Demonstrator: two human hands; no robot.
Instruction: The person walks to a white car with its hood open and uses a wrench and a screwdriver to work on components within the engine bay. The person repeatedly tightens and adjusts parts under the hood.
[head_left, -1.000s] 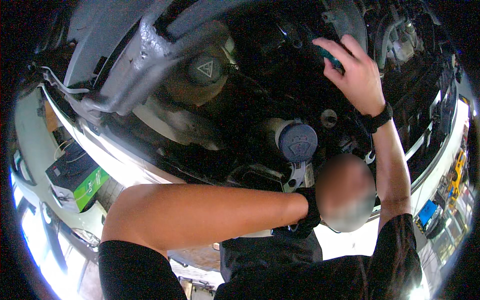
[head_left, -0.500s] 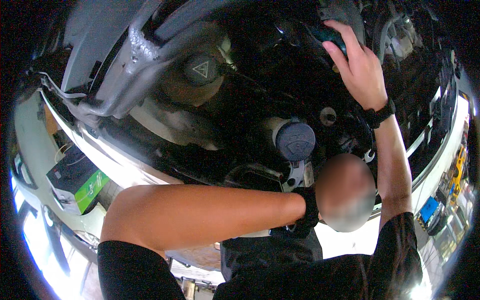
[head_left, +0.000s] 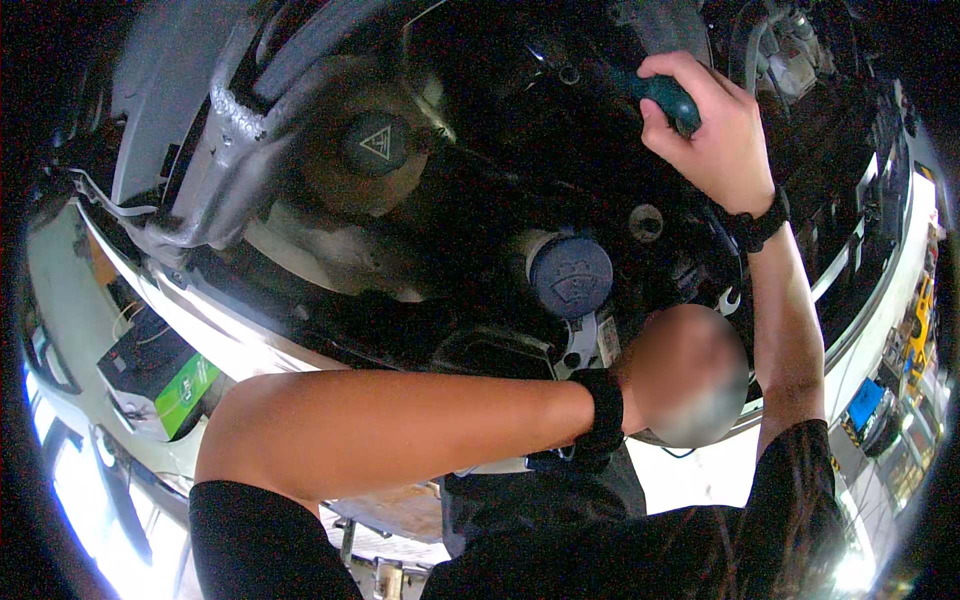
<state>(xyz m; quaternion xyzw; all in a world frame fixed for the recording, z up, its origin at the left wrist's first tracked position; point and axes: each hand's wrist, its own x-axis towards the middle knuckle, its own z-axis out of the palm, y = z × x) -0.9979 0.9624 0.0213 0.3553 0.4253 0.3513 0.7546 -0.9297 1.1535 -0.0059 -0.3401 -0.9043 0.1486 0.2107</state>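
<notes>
My right hand [head_left: 715, 135] is deep in a car's engine bay at the upper right, with fingers and thumb closed round a dark green rounded handle [head_left: 672, 103]. The handle's far end runs into shadow, so its kind is unclear. My left forearm [head_left: 400, 420] crosses the lower middle from the left. A blurred patch covers my left hand [head_left: 690, 375], hiding its fingers and anything in them. Just above it shows the open jaw of a metal spanner [head_left: 730, 299]. A blue washer-fluid cap [head_left: 571, 276] sits above my left wrist.
A dark round cap with a warning triangle [head_left: 376, 143] lies left in the engine bay. Bare metal bodywork [head_left: 235, 125] rises at the upper left. A black and green box [head_left: 185, 395] is outside the car, left. A blue object [head_left: 863, 404] lies at the far right.
The view has shifted slightly. My right hand has come a little lower, and more of the green handle shows in its grip. My left forearm has barely moved.
</notes>
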